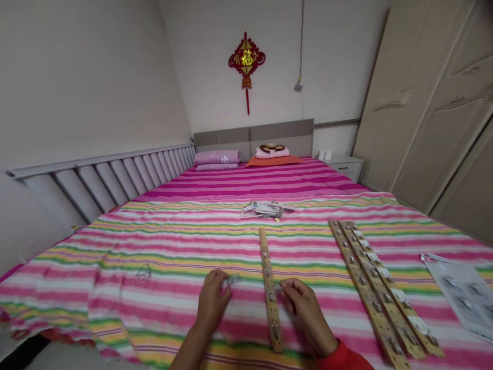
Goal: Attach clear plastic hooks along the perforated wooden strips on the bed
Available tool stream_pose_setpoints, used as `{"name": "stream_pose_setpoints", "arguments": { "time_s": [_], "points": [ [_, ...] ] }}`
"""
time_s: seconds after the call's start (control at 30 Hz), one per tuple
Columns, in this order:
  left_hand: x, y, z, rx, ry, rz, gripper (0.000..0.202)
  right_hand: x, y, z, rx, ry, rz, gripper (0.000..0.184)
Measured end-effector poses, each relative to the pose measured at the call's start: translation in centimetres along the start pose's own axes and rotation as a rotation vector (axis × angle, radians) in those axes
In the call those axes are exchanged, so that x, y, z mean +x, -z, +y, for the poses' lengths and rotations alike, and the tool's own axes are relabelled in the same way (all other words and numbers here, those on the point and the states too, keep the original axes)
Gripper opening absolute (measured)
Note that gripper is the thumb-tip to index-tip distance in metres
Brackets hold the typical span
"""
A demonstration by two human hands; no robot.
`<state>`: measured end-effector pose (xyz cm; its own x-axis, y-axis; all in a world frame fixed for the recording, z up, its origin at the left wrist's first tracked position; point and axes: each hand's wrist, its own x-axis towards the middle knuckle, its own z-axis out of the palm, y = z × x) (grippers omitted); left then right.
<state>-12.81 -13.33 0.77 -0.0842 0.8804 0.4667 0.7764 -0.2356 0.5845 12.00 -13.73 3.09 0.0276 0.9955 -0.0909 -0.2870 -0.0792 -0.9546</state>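
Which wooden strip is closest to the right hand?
The lone wooden strip, lying between the right hand and the left hand. The other strips lie side by side, farther right.

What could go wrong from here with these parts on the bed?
The small metal fitting at the left hand could slip and get lost in the folds of the striped bedsheet. The wooden strip beside the right hand lies on soft bedding, so it may shift or tilt under pressure. The side-by-side wooden strips might also get knocked out of line.
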Motion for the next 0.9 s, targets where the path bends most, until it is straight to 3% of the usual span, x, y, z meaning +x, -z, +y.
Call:
{"name": "stream_pose_setpoints", "arguments": {
  "time_s": [0.13, 0.3, 0.43, 0.53, 0.6, 0.77, 0.9],
  "points": [
    [0.0, -0.5, 0.4, 0.002, 0.043, -0.044, 0.021, -1.1, -0.2, -0.1, -0.006, -0.016, -0.006, 0.033],
    [0.0, -0.7, 0.3, -0.17, 0.182, 0.032, 0.014, -1.8, -0.1, 0.1, -0.043, -0.02, -0.019, 0.034],
    [0.0, -0.3, 1.5, -0.596, 0.486, 0.052, 0.023, -2.0, -0.4, 0.1, -0.045, -0.008, -0.059, 0.037],
    [-0.4, 0.3, 3.7, -0.954, 0.772, 0.02, 0.029, -2.3, -1.0, 0.0, -0.044, 0.009, -0.098, 0.04],
    [-0.7, 0.8, 5.5, -1.118, 0.887, 0.004, 0.033, -2.5, -1.5, -0.3, -0.045, 0.014, -0.119, 0.04],
    [-1.7, 1.1, 9.4, -1.225, 0.924, -0.138, 0.039, -3.4, -2.4, -1.3, -0.076, 0.075, -0.145, 0.038],
    [-2.2, 1.1, 10.4, -1.079, 0.855, -0.2, 0.037, -4.4, -2.4, -2.5, -0.257, 0.307, -0.101, 0.022]
  ]
}}
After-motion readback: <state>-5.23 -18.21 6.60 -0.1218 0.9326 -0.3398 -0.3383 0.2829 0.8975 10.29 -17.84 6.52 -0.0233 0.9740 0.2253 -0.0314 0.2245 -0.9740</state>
